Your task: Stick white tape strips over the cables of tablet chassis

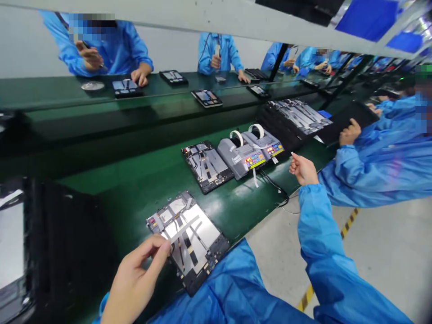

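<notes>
My left hand (135, 274) pinches one end of a narrow greyish strip of tape (185, 228) between thumb and forefinger. Below that strip lies an opened tablet (205, 225), its silver inside, dark flat cables and circuit boards facing up, at the bench's near edge. Off to the right, my right hand (303, 169) is raised beside the tape dispensers with thumb and fingers closed on a small white piece, perhaps tape. Two grey tape dispensers (236, 163) with white rolls and lit displays stand side by side, apart from both hands. White tape ends hang from their fronts.
Another opened tablet (209, 168) lies against the left dispenser. Tablets in black trays (300, 117) are stacked behind; a dark stack (60, 252) stands at left. A co-worker's sleeve (381, 166) is close on the right. Black cables (275, 182) hang over the bench edge.
</notes>
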The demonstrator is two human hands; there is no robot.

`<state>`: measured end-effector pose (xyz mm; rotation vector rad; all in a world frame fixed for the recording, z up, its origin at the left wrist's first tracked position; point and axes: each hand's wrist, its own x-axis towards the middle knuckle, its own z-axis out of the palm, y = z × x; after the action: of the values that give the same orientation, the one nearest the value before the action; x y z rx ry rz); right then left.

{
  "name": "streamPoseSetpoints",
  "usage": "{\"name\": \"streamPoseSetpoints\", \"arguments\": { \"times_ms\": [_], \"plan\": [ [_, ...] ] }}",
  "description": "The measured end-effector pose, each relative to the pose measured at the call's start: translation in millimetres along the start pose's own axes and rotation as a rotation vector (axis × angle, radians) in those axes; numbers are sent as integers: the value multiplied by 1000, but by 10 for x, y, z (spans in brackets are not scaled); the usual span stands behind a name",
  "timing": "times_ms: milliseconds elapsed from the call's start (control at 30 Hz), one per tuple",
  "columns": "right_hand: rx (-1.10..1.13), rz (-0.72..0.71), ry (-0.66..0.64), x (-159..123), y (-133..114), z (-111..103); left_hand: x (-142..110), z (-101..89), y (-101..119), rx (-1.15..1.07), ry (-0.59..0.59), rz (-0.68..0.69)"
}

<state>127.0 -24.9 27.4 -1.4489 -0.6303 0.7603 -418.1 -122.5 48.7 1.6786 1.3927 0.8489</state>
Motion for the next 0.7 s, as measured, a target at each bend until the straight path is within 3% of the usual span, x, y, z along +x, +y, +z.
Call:
{"name": "streamPoseSetpoints", "arguments": {
  "times_ms": [167, 367, 567, 700],
  "plan": [
    [-2, 20, -93, 293, -65, 21, 49, 48, 49, 16, 11, -12],
    [13, 15, -215, 185, 19, 176, 53, 91, 130, 16, 14, -71],
    [44, 7, -158, 322, 21, 48, 23, 76, 156, 6, 18, -129],
    [61, 51, -208, 434, 72, 3, 26, 69, 132, 3, 17, -120]
  ]
}}
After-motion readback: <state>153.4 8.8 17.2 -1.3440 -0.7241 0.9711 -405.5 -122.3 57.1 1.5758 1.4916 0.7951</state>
